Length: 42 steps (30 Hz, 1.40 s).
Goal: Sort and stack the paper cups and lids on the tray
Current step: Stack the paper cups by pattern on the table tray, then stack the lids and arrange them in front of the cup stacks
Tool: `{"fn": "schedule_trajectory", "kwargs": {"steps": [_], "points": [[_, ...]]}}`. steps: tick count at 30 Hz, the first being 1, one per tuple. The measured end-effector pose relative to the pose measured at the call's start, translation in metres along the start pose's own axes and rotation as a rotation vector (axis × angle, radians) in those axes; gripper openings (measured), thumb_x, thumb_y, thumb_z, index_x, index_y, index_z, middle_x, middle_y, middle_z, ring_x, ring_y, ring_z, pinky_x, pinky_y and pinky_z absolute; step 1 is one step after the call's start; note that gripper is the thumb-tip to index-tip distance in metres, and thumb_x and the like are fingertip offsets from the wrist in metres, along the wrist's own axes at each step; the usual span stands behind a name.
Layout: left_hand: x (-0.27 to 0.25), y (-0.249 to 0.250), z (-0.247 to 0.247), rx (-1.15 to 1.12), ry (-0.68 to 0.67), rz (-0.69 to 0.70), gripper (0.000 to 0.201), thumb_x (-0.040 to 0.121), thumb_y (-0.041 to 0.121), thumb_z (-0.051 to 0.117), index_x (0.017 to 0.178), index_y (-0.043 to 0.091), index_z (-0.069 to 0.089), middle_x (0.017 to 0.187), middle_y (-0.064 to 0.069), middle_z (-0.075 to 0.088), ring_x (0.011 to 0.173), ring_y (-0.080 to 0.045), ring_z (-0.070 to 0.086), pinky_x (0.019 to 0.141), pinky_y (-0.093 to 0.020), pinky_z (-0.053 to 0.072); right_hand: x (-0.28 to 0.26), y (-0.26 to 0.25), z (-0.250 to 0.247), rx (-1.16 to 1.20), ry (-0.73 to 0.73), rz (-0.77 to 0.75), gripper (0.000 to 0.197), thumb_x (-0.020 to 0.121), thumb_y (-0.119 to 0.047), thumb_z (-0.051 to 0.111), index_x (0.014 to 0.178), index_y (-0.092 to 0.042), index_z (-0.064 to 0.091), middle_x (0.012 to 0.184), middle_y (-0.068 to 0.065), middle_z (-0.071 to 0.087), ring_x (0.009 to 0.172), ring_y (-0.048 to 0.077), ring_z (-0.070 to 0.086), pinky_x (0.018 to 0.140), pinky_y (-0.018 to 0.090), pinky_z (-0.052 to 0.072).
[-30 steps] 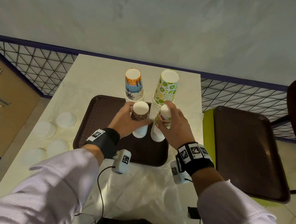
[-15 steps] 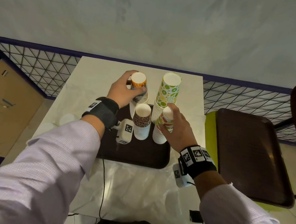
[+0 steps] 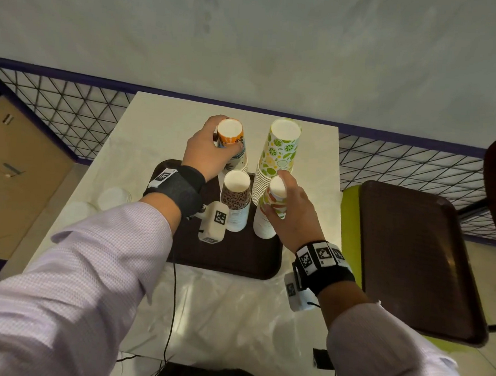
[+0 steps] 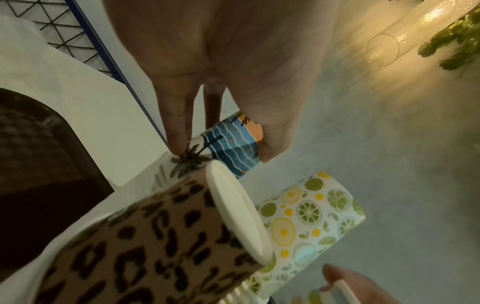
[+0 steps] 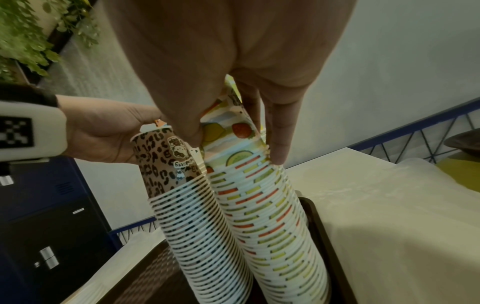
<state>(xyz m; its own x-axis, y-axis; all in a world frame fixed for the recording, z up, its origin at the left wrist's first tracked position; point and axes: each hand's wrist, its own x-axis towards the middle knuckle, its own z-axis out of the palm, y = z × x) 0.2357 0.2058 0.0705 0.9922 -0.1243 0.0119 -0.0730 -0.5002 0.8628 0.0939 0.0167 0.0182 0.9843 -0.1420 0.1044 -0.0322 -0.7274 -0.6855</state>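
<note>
A dark brown tray [image 3: 230,257] on the white table holds several stacks of upside-down paper cups. My left hand [image 3: 211,150] grips the top of the beach-print stack [image 3: 232,139] [image 4: 228,142] at the tray's far left. My right hand [image 3: 286,214] grips the top of the fruit-print stack [image 3: 275,204] [image 5: 249,185] at the near right. The leopard-print stack [image 3: 235,198] [image 5: 168,168] [image 4: 145,236] stands free between the hands. The tall lime-print stack [image 3: 278,151] [image 4: 311,209] stands at the far right. White lids [image 3: 114,197] lie on the table left of the tray, partly hidden by my left sleeve.
A second dark tray [image 3: 415,255] lies on a green seat to the right. A wire-mesh railing [image 3: 69,116] runs behind the table, and a cardboard box [image 3: 13,171] sits at the left. A cable [image 3: 172,308] trails over the near table edge.
My left hand left the leopard-print stack and moved back to grip the beach-print stack. My right hand has stayed on the fruit-print stack.
</note>
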Motion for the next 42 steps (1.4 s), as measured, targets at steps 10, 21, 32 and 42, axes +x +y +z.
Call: {"fn": "schedule_trajectory", "kwargs": {"steps": [10,21,32,42], "points": [[-0.032,0.021,-0.023,-0.043,0.172,-0.092,0.084,0.094,0.054,0.067,0.162,0.030,0.025,0.156,-0.009,0.040,0.140,-0.019,0.046,0.116,-0.042,0.042,0.000,0.002,-0.006,-0.083,0.056,-0.149,0.084,0.082,-0.037,0.071,0.154,-0.025,0.029,0.122,0.013,0.055,0.107,0.028,0.058,0.094,0.042,0.052],[-0.186,0.010,-0.128,0.086,0.493,-0.061,0.034,0.104,0.042,0.054,0.137,0.033,0.050,0.135,-0.006,0.049,0.112,-0.011,0.053,0.101,-0.029,0.046,-0.068,-0.050,-0.038,0.000,0.299,-0.254,0.029,0.079,-0.019,0.064,0.107,-0.013,0.068,0.112,0.014,0.053,0.101,0.028,0.045,0.087,0.037,0.040],[-0.287,-0.130,-0.185,0.283,0.246,-0.443,0.040,0.096,0.040,0.068,0.133,0.028,0.056,0.114,-0.005,0.060,0.086,-0.017,0.064,0.075,-0.033,0.044,-0.105,-0.091,0.072,0.126,-0.438,-0.310,0.039,0.087,-0.025,0.069,0.124,-0.018,0.058,0.102,-0.001,0.048,0.081,0.000,0.049,0.079,0.027,0.046],[-0.277,-0.237,-0.199,0.119,0.165,-0.664,0.051,0.099,0.037,0.066,0.139,0.013,0.048,0.129,-0.022,0.052,0.098,-0.024,0.050,0.092,-0.030,0.038,-0.088,-0.154,0.195,-0.078,-0.676,0.165,0.054,0.096,-0.038,0.062,0.141,-0.014,0.044,0.140,0.012,0.045,0.123,0.029,0.053,0.102,0.037,0.043]]}}
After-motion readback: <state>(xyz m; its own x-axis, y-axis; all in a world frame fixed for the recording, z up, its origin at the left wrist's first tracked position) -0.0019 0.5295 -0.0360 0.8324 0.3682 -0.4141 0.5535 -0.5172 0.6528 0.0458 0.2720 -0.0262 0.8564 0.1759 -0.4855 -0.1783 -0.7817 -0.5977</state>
